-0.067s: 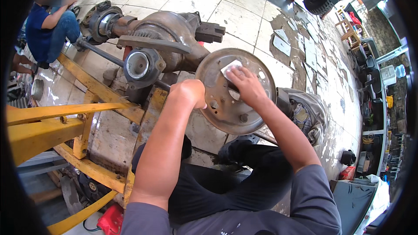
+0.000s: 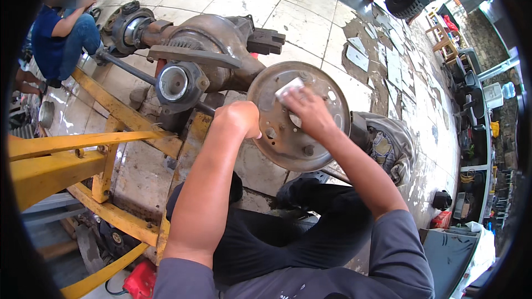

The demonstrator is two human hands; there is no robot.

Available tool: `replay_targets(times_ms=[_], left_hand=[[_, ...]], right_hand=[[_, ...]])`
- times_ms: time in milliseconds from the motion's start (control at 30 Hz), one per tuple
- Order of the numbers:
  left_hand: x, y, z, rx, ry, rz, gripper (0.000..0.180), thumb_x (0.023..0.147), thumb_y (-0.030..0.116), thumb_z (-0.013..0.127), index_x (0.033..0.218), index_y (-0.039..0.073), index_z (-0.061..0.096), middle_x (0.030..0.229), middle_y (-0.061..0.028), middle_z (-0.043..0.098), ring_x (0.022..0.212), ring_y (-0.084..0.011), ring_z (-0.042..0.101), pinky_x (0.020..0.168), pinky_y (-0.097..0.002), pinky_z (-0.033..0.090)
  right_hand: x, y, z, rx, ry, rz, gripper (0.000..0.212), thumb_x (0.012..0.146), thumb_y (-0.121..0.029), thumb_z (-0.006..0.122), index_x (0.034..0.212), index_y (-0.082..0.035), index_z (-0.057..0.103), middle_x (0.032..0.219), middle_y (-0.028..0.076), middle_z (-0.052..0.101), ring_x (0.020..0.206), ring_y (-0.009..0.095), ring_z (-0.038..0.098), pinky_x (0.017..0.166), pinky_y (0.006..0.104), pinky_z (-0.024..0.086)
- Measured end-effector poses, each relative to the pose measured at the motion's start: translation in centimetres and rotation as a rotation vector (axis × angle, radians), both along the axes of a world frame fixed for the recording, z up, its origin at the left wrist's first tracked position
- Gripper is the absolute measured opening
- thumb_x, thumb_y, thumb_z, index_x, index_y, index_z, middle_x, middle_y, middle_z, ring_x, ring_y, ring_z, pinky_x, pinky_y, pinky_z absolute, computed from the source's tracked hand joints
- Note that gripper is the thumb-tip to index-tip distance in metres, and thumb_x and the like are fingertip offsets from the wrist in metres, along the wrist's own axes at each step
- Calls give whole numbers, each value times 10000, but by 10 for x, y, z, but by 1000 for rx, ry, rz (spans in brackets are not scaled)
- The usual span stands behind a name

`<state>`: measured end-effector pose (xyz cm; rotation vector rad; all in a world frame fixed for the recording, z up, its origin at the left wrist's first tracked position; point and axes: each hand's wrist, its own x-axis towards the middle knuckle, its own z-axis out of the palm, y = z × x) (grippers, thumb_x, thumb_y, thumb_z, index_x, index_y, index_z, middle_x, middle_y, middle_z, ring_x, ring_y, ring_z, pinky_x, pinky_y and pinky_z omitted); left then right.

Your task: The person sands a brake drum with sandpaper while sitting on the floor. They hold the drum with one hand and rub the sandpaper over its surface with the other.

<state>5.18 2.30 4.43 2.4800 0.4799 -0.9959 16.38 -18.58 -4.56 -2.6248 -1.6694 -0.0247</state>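
A round, brown-grey brake backing plate [image 2: 288, 152] with several holes stands tilted in front of me, on the end of a large axle housing [image 2: 208, 27]. My left hand [image 2: 239, 117] is closed around the plate's left rim, its fingers partly hidden behind the edge. Under the fingers of my right hand [image 2: 311, 112] a small white folded sheet [image 2: 289, 86] is pressed flat against the plate's upper face; whether it is paper or cloth I cannot tell. The right fingertips are slightly blurred.
A yellow steel frame [image 2: 55, 174] stands at my left, beside a hub with a metal ring [image 2: 173, 83]. A grey cloth [image 2: 390, 147] hangs right of the plate. Another person [image 2: 61, 39] crouches at far left. Broken tiles [image 2: 393, 69] lie at far right.
My right hand has slid slightly left across the plate with the white sheet. My left hand keeps its hold on the rim.
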Motion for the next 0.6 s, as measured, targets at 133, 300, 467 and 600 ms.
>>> replay_targets(times_ms=[133,300,467,600], left_hand=[[6,0,5,14,-18,-3,530,797,346,808,1169,-9,682,1235,-201,659,1138,-342,644,962,-432,522],[8,-1,7,25,5,-19,526,798,345,808,1157,-19,686,1222,-210,663,1139,-355,641,969,-433,517],[11,0,1,20,-20,-38,508,805,333,806,1138,-32,691,1167,-217,684,1112,-353,653,960,-420,519],[10,2,-4,19,-34,-76,503,799,334,806,1105,-51,696,1140,-227,688,1087,-349,662,945,-414,523]], right_hand=[[3,3,2,33,35,85,575,853,-34,563,1413,-154,511,1474,85,507,1370,324,443,1065,476,418],[2,3,-15,55,12,46,605,841,-35,571,1427,-168,498,1491,69,492,1388,316,424,1078,474,409],[18,-4,-1,-10,19,-47,614,850,-25,577,1436,-186,490,1524,61,453,1407,314,401,1090,445,393],[-7,1,-10,50,67,141,606,857,-25,565,1436,-187,492,1515,58,466,1396,316,417,1075,443,404]])
